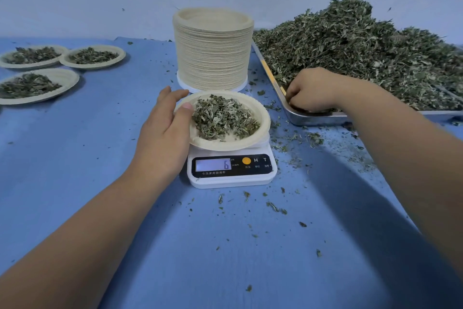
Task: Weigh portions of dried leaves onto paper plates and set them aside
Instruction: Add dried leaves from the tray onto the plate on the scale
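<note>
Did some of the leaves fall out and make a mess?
Yes. Loose leaf bits lie scattered on the blue cloth between the scale and the metal tray, and some in front of the scale. They belong on the plate or in the tray's pile of dried leaves. Nothing else looks broken or tipped.

I see my left hand [162,128] resting against the left rim of the plate [260,114] on the scale [230,179], thumb on the rim. The plate holds leaves, and the display reads 6. My right hand [313,90] curls its fingers into the dried leaves [350,45] at the near corner of the metal tray [318,119]. A stack of plates [213,50] stands just behind the scale.
</note>
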